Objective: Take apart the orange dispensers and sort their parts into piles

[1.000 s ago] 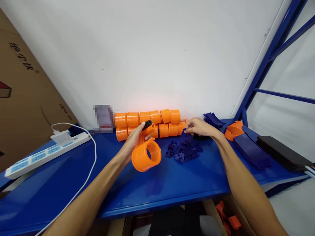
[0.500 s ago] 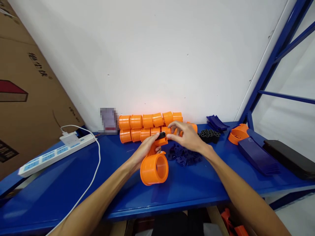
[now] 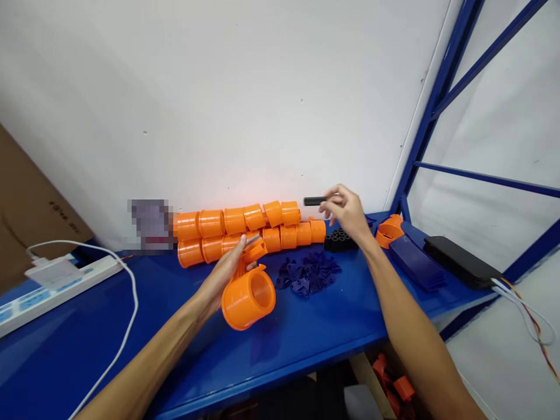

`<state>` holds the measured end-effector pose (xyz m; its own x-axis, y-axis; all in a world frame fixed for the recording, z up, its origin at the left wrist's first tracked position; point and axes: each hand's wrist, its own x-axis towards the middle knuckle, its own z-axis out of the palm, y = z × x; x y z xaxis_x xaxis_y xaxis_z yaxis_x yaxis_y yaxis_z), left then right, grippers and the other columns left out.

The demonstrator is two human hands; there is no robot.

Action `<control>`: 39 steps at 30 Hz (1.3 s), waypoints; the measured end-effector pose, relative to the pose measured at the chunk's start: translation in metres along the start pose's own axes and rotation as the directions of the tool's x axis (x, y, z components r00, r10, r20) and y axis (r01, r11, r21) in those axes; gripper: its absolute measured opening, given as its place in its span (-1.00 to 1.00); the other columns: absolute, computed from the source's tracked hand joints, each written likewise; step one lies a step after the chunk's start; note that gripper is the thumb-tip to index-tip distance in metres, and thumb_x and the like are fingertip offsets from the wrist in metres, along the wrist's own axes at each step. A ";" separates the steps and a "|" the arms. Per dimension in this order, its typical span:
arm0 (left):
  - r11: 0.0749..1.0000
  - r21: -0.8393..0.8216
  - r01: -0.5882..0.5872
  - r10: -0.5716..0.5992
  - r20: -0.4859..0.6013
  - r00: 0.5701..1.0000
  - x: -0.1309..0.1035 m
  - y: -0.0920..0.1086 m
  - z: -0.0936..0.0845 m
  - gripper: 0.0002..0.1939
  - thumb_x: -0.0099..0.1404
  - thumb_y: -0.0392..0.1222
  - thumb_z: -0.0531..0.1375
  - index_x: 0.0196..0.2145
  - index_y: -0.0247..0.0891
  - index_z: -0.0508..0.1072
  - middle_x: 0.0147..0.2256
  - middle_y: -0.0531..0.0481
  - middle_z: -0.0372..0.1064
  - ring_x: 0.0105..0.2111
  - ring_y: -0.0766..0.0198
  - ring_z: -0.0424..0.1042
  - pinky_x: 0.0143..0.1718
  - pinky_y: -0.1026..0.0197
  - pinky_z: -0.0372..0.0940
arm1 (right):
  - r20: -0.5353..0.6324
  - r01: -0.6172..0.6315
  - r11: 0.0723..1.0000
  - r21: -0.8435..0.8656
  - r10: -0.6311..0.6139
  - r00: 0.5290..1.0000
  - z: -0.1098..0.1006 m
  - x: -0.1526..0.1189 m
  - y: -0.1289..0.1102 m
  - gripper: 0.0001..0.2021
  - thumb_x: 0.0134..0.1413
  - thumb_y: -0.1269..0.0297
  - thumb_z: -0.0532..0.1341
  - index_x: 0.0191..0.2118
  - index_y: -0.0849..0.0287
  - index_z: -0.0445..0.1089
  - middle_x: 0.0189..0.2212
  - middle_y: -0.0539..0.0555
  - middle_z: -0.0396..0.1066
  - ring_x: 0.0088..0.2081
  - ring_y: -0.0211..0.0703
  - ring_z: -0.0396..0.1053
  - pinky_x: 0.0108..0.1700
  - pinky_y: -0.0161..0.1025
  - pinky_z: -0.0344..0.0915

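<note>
My left hand (image 3: 227, 268) is closed around the stem of an orange plastic part (image 3: 245, 302) with a wide hollow ring at its lower end. A thin grey piece (image 3: 252, 239) shows beside my left thumb at the top of this part; its kind is unclear. Up and to the right, my right hand (image 3: 347, 211) pinches one end of a short black tube (image 3: 314, 200), held level in the air before the white wall. Below my right hand is a cluster of black tubes (image 3: 338, 238). A pile of small dark blue pieces (image 3: 308, 273) lies between the hands.
Two stacked rows of orange cups (image 3: 212, 223) stand along the wall. On the right are an orange ring part (image 3: 388, 231), dark blue plates (image 3: 415, 262) and a black case (image 3: 462, 261). A white power strip (image 3: 94, 271) with a cable lies left on the blue table (image 3: 332, 332).
My right hand has moved up and right, away from the orange part, and now holds the black tube. A black piece no longer shows at the orange part's top. The view has shifted right.
</note>
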<state>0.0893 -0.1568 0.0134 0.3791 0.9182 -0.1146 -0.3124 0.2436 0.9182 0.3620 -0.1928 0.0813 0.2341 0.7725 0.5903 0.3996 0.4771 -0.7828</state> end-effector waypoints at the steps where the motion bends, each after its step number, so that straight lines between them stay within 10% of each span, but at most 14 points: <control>1: 1.000 -0.003 -0.007 0.007 0.001 1.000 -0.001 0.001 0.000 -0.43 0.24 0.17 0.29 0.11 -0.17 0.51 -0.28 -0.09 0.47 -0.53 0.35 0.35 -0.43 0.23 0.43 | -0.055 -0.045 0.999 -0.009 0.044 0.997 -0.014 0.001 0.003 -0.83 -0.07 0.29 0.23 -0.30 0.13 0.27 -0.54 -0.07 0.41 -0.57 -0.29 0.29 -0.59 -0.36 0.20; 8: 0.998 -0.049 -0.026 0.027 0.018 0.999 -0.004 0.005 0.003 -0.44 0.24 0.12 0.32 0.10 -0.24 0.52 -0.44 0.00 0.36 -0.59 0.39 0.29 -0.49 0.28 0.41 | -0.050 -0.222 0.800 -0.558 0.234 0.971 -0.085 -0.047 0.022 -0.89 -0.08 0.30 0.22 -0.35 0.16 0.40 -0.58 -0.07 0.37 -0.62 -0.29 0.26 -0.54 -0.31 0.16; 17: 0.998 -0.061 0.032 -0.029 0.049 0.998 0.003 0.000 -0.005 -0.33 0.16 0.20 0.34 0.16 -0.15 0.47 -0.56 0.07 0.26 -0.58 0.32 0.31 -0.49 0.23 0.42 | 0.073 -0.121 0.615 -0.779 0.281 0.957 -0.078 -0.068 0.068 -0.88 0.05 0.39 0.25 -0.24 0.17 0.47 -0.49 -0.01 0.46 -0.42 -0.16 0.40 -0.33 -0.26 0.15; 27: 0.998 -0.066 0.017 -0.012 0.068 0.998 0.000 0.001 -0.003 -0.34 0.18 0.17 0.34 0.16 -0.16 0.45 -0.57 0.10 0.22 -0.61 0.34 0.26 -0.46 0.18 0.44 | 0.017 -0.150 0.718 -0.680 0.220 0.975 -0.077 -0.075 0.087 -0.80 -0.04 0.48 0.20 -0.23 0.15 0.34 -0.50 -0.06 0.42 -0.44 -0.20 0.38 -0.33 -0.29 0.20; 30: 0.995 -0.094 0.025 -0.020 0.054 0.998 -0.002 0.003 -0.001 -0.37 0.18 0.14 0.35 0.13 -0.21 0.47 -0.56 0.09 0.24 -0.62 0.35 0.25 -0.53 0.20 0.40 | -0.175 -0.210 0.804 -0.557 0.134 0.975 -0.080 -0.074 0.077 -0.92 0.07 0.32 0.18 -0.28 0.14 0.35 -0.44 0.02 0.47 -0.39 -0.14 0.42 -0.28 -0.23 0.30; 33: 0.991 -0.130 0.034 -0.028 0.044 0.999 -0.004 0.005 0.002 -0.42 0.19 0.10 0.35 0.09 -0.23 0.50 -0.59 0.10 0.21 -0.63 0.34 0.24 -0.58 0.24 0.36 | -0.333 -0.250 0.913 -0.323 0.138 0.933 -0.086 -0.063 0.068 -0.65 0.27 -0.01 0.05 -0.23 0.16 0.41 -0.25 0.21 0.55 -0.21 -0.03 0.50 -0.13 -0.12 0.39; 39: 0.986 -0.156 0.058 -0.052 0.043 0.998 -0.007 0.007 0.004 -0.45 0.21 0.07 0.35 0.09 -0.22 0.50 -0.59 0.11 0.17 -0.62 0.35 0.24 -0.60 0.28 0.34 | -0.090 -0.384 0.918 -0.095 0.377 0.922 -0.088 -0.017 0.074 -0.27 0.31 -0.29 -0.17 -0.21 0.19 0.54 -0.12 0.27 0.57 0.01 0.03 0.49 0.14 -0.07 0.31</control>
<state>0.0880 -0.1632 0.0225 0.4315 0.8903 -0.1455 -0.4224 0.3419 0.8394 0.4653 -0.2078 0.0307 0.4465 0.8540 0.2672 0.3610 0.1013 -0.9270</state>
